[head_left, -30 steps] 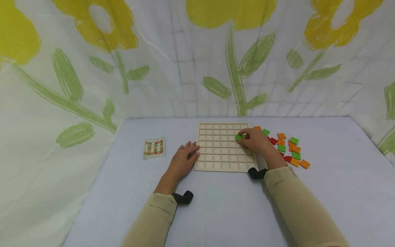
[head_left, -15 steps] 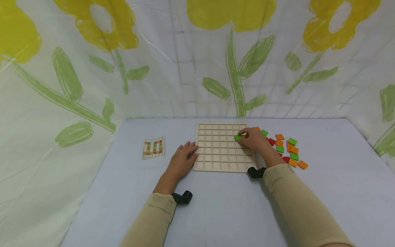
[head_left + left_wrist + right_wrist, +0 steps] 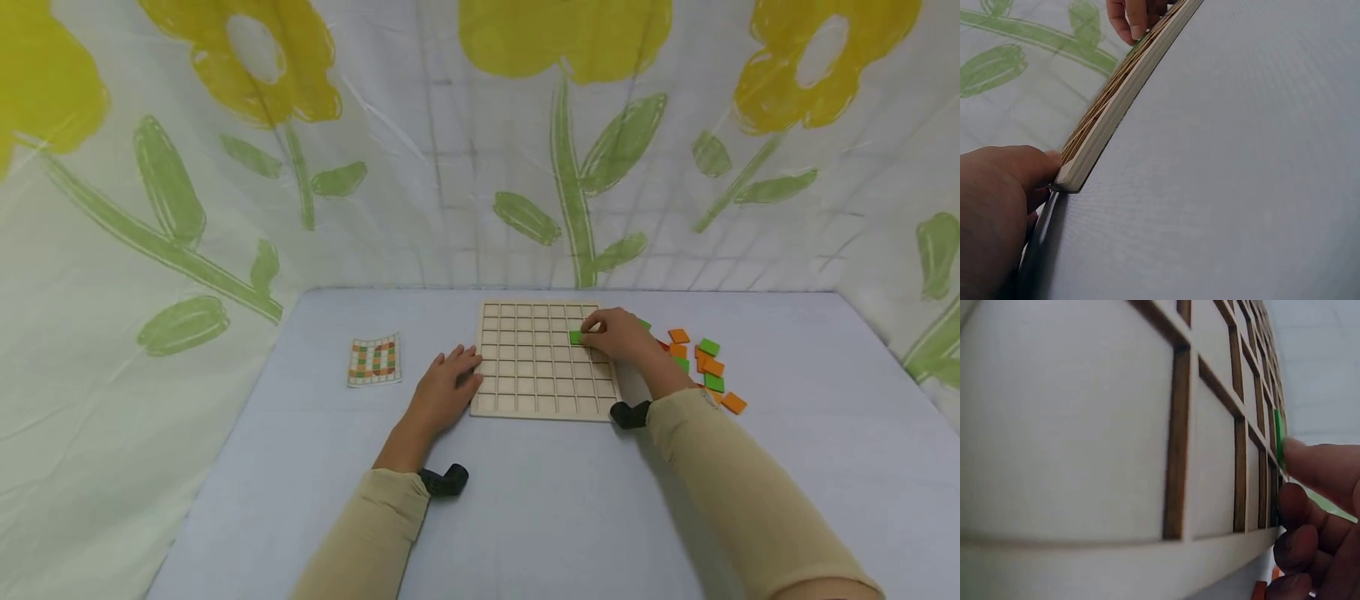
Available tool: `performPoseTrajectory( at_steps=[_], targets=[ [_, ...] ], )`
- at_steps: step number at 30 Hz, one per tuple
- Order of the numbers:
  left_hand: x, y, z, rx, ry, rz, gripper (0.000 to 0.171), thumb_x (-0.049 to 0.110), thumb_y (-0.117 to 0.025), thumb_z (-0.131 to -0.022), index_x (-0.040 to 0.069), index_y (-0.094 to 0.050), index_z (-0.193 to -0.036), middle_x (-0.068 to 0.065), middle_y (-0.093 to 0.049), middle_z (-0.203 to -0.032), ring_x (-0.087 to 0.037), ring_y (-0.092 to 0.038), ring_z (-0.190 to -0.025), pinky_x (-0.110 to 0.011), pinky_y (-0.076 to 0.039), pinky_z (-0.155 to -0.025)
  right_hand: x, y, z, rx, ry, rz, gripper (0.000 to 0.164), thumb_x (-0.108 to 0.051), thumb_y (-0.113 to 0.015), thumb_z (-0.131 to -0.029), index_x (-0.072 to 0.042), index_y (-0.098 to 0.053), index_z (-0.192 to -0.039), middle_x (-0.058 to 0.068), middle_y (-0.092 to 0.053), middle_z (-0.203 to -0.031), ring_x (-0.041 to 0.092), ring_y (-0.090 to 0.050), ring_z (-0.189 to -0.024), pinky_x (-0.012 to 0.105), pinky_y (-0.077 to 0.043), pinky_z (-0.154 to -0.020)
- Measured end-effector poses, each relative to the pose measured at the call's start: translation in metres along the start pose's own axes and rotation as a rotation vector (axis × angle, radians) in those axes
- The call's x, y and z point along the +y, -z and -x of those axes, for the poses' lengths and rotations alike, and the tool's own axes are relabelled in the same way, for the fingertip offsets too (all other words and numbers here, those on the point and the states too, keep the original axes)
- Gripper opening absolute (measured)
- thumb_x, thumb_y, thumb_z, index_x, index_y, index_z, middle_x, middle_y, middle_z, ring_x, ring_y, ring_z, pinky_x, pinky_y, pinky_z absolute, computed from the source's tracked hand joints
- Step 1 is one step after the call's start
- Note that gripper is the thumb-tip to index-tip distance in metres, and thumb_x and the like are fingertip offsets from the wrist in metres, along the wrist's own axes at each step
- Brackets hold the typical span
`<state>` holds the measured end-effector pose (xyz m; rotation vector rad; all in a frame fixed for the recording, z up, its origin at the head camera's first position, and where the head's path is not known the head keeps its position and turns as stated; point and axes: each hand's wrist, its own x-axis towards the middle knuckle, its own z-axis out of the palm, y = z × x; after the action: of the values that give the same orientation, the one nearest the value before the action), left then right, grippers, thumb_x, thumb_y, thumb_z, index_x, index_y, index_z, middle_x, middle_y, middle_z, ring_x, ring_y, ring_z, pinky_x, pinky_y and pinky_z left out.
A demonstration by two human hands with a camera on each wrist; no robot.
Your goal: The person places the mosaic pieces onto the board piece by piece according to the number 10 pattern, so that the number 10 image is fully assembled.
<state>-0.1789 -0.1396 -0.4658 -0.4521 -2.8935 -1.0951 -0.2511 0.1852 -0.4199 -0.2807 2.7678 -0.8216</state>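
A pale wooden grid board lies flat on the table, divided into square cells. On its left edge rests my left hand, fingers spread and fairly straight; the left wrist view shows the thumb against the board's corner. A green square tile lies in a cell near the upper right of the grid. Thumb and finger of my right hand are bent together at that tile's right side. In the right wrist view a fingertip meets the green tile, and the other fingers are curled.
Loose orange, green and red tiles, such as an orange one, lie scattered right of the board, partly behind my right arm. A small printed pattern card with coloured squares lies to the left. Behind the table hangs a flower-patterned curtain.
The green tile now lies in a grid cell, and my right hand has shifted slightly right, with its fingertips at the tile's right side. My left hand stays on the board's edge.
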Motion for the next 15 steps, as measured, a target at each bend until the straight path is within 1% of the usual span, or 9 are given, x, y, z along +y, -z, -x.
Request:
performPoseTrajectory(
  at_steps=[2, 4, 7, 9, 12, 15],
  targets=[
    [-0.001, -0.001, 0.000, -0.005, 0.003, 0.001, 0.041, 0.027, -0.058, -0.100, 0.012, -0.059, -0.137, -0.002, -0.049, -0.150, -0.021, -0.035, -0.146, -0.040, -0.018, -0.125, 0.000, 0.002, 0.000, -0.008, -0.008, 0.004, 0.032, -0.031, -0.061, -0.097, -0.010, -0.066, -0.121, 0.017, -0.063, -0.105, 0.027, -0.060, -0.084, 0.034, -0.050, -0.066],
    [-0.002, -0.001, 0.000, -0.006, 0.003, -0.007, 0.041, 0.027, -0.058, -0.100, 0.012, -0.059, -0.138, -0.002, -0.049, -0.150, -0.021, -0.035, -0.146, -0.041, -0.018, -0.125, 0.001, 0.009, 0.000, -0.009, -0.015, 0.005, 0.033, -0.032, -0.060, -0.098, -0.010, -0.065, -0.123, 0.017, -0.063, -0.108, 0.028, -0.060, -0.085, 0.036, -0.051, -0.067],
    [-0.002, 0.000, -0.001, -0.001, -0.007, -0.012, 0.041, 0.027, -0.058, -0.099, 0.011, -0.059, -0.137, -0.003, -0.050, -0.149, -0.022, -0.036, -0.145, -0.041, -0.018, -0.125, 0.006, 0.027, 0.003, 0.003, -0.037, 0.015, 0.034, -0.032, -0.058, -0.099, -0.010, -0.065, -0.124, 0.018, -0.062, -0.113, 0.028, -0.060, -0.089, 0.037, -0.052, -0.071],
    [-0.002, 0.001, -0.002, 0.004, -0.015, -0.011, 0.040, 0.026, -0.059, -0.099, 0.011, -0.059, -0.137, -0.003, -0.050, -0.149, -0.022, -0.036, -0.145, -0.041, -0.019, -0.125, 0.010, 0.041, 0.006, 0.003, -0.061, 0.045, 0.032, -0.031, -0.059, -0.098, -0.009, -0.067, -0.121, 0.018, -0.062, -0.114, 0.028, -0.059, -0.090, 0.037, -0.052, -0.073],
    [-0.002, 0.001, -0.002, 0.002, -0.014, -0.003, 0.040, 0.026, -0.058, -0.100, 0.011, -0.059, -0.137, -0.003, -0.050, -0.148, -0.021, -0.036, -0.145, -0.041, -0.019, -0.125, 0.018, 0.059, 0.012, -0.056, -0.104, 0.097, 0.030, -0.029, -0.062, -0.096, -0.006, -0.069, -0.115, 0.017, -0.064, -0.110, 0.028, -0.058, -0.087, 0.036, -0.052, -0.072],
    [-0.002, 0.000, -0.002, -0.008, -0.004, 0.002, 0.040, 0.026, -0.058, -0.100, 0.012, -0.059, -0.137, -0.003, -0.050, -0.149, -0.021, -0.035, -0.145, -0.041, -0.018, -0.125, 0.027, 0.071, 0.019, -0.127, -0.142, 0.147, 0.029, -0.028, -0.066, -0.093, -0.004, -0.069, -0.109, 0.015, -0.066, -0.104, 0.027, -0.058, -0.084, 0.035, -0.052, -0.070]
  ],
)
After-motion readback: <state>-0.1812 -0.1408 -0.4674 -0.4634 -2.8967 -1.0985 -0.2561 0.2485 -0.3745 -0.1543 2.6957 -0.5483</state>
